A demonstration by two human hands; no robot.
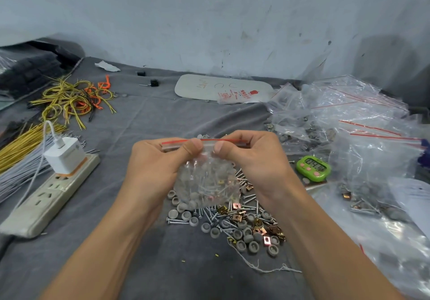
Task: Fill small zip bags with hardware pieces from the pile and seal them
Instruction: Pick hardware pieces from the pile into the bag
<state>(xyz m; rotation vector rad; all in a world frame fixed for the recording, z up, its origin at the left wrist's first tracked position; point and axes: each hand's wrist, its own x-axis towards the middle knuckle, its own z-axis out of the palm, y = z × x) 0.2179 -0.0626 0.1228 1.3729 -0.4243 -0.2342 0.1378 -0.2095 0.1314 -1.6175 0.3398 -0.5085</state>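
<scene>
Clear red-striped plastic zip bag (pixel 206 183), filled, is being pinched along its seal by left hand (pixel 158 167) and right hand (pixel 253 160); pile of grey caps and screws (pixel 244 227) is awaiting bagging.

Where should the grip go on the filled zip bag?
On the red-edged top strip of the zip bag, thumbs from the near side, as the left hand and right hand pinch it: that strip is flat and taut, while the hardware sags below.

Clear zip bag (pixel 207 183), red-striped top, is hanging upright, holding screws and grey caps; hardware pile (pixel 244 227) is lying spread directly beneath.
</scene>
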